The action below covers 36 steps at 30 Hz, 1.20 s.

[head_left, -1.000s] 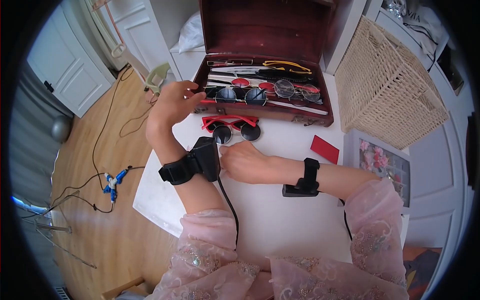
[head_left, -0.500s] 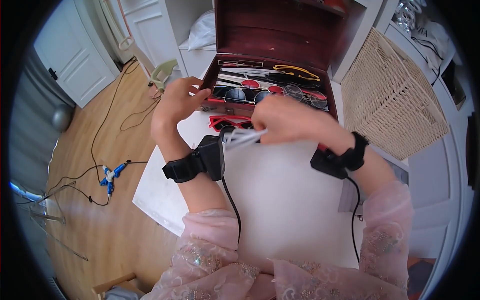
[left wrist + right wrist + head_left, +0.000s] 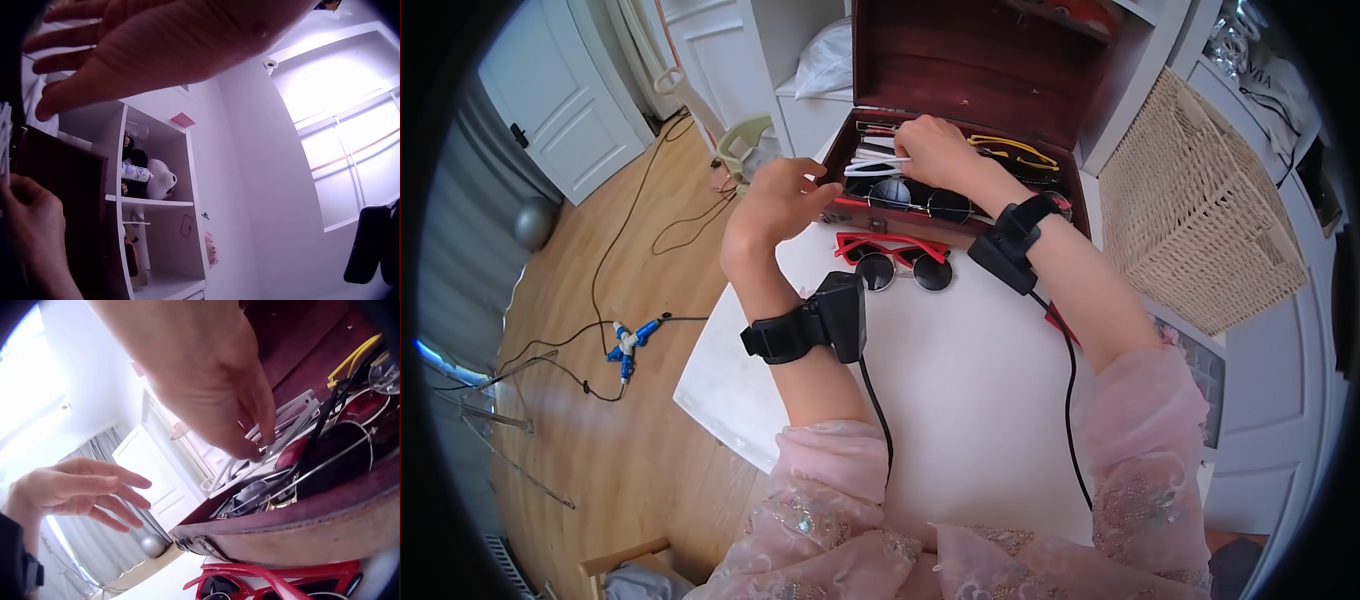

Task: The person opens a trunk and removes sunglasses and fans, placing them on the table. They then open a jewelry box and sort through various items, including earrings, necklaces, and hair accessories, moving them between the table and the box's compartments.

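Observation:
My right hand (image 3: 940, 155) is inside the open dark red case (image 3: 900, 222), pinching white-framed glasses (image 3: 299, 412) between thumb and fingers. Folded white temples stick out to the left of the hand in the head view. Beneath and around them lie several pairs of glasses, among them round dark-lensed sunglasses (image 3: 890, 193) and a yellow pair (image 3: 1015, 152). My left hand (image 3: 775, 205) hovers by the case's left front corner, its fingers spread and loosely bent around nothing. Red-framed sunglasses (image 3: 915, 240) and round black sunglasses (image 3: 875, 270) lie on the table before the case.
The case's raised lid (image 3: 980, 60) stands behind its contents. A tall wicker basket (image 3: 1200, 200) is to the right on the white table (image 3: 970, 400). A small red item shows partly behind my right forearm. Black cables trail from both wrist cameras.
My right hand has lifted from the table in front of the case, carrying the white glasses up and forward into it. The left hand stays by the corner, while the head view shifts slightly.

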Each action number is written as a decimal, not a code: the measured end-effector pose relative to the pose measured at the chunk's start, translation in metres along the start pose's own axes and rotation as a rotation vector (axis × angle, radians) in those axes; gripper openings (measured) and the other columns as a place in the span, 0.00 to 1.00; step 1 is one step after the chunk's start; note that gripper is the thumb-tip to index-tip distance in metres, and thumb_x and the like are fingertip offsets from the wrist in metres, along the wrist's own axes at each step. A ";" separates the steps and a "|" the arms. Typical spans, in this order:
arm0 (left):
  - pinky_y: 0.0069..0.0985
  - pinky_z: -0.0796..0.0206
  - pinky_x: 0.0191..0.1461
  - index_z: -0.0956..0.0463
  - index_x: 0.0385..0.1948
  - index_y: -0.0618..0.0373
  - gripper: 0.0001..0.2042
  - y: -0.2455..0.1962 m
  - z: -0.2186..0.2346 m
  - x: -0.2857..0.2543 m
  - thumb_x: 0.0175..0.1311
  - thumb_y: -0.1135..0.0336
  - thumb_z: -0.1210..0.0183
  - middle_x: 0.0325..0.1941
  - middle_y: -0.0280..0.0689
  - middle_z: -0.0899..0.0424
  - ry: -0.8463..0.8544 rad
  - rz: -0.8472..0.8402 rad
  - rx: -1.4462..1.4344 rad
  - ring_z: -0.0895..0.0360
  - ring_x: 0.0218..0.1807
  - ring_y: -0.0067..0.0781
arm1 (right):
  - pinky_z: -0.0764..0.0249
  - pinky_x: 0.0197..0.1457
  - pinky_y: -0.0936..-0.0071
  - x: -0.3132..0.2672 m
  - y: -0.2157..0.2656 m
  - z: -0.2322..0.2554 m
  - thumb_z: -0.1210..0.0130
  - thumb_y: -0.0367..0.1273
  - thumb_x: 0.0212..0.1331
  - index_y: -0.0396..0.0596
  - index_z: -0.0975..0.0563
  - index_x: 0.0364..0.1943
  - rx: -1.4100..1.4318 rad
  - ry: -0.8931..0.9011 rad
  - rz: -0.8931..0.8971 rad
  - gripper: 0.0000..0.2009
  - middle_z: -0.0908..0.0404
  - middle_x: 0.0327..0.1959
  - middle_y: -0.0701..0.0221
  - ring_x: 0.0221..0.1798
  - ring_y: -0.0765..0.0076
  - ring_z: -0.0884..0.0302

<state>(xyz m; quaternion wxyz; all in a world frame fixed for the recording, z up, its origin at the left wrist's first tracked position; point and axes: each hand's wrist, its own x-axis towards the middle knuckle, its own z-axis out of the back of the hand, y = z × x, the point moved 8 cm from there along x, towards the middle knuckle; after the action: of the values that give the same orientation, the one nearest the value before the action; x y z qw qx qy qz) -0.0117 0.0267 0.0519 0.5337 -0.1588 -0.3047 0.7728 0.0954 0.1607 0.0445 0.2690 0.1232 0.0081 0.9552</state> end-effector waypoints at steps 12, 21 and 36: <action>0.29 0.28 0.38 0.23 0.45 0.65 0.20 -0.001 -0.002 0.001 0.54 0.60 0.38 0.34 0.46 0.17 -0.002 -0.010 0.012 0.19 0.33 0.36 | 0.25 0.41 0.62 -0.014 0.012 -0.005 0.43 0.27 0.48 0.44 0.18 0.31 -0.123 -0.036 0.095 0.06 0.19 0.28 0.61 0.35 0.55 0.21; 0.29 0.29 0.38 0.24 0.45 0.65 0.20 -0.004 -0.001 0.001 0.55 0.61 0.39 0.33 0.47 0.17 -0.003 -0.046 0.038 0.19 0.32 0.37 | 0.25 0.38 0.63 -0.053 0.050 0.016 0.42 0.28 0.45 0.46 0.18 0.25 0.002 -0.127 0.249 0.04 0.20 0.25 0.61 0.33 0.55 0.21; 0.30 0.28 0.37 0.23 0.44 0.66 0.19 -0.009 0.000 0.001 0.54 0.61 0.39 0.35 0.50 0.17 -0.017 -0.093 0.048 0.19 0.31 0.39 | 0.26 0.29 0.62 -0.108 0.078 -0.056 0.44 0.24 0.39 0.43 0.21 0.20 -0.129 0.214 0.293 0.02 0.21 0.22 0.60 0.29 0.53 0.20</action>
<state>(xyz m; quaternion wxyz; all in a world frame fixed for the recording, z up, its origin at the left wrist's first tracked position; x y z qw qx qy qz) -0.0053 0.0303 0.0576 0.5700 -0.1250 -0.2978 0.7555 0.1306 0.0409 -0.0286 0.1322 0.0033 -0.0425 0.9903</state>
